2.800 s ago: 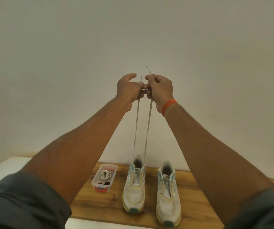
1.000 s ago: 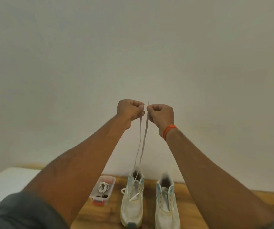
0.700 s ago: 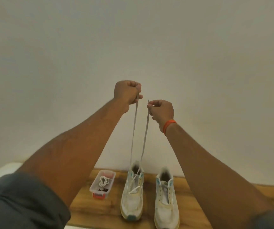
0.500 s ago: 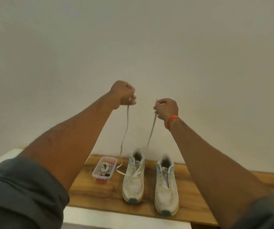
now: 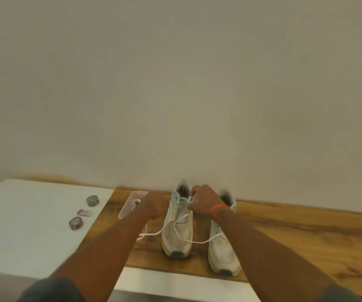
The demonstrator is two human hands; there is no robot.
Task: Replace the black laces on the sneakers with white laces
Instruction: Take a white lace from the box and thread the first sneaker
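Observation:
Two white sneakers stand side by side on a wooden board, toes toward me. The left sneaker carries a white lace. Its loose ends trail across the board to the left and over the right sneaker. My right hand, with an orange wristband, pinches the right edge of the left sneaker's opening by a blue patch. My left hand sits against that sneaker's left side, and its fingers are hidden behind the back of the hand.
A clear plastic box holding coiled laces stands left of the sneakers, partly behind my left hand. On the white surface further left lie two round metal tins and a small pink packet. A wall rises directly behind.
Both hands let go of the lace ends they held high and dropped to the left sneaker. The lace ends now lie slack on the board. The view tilted down.

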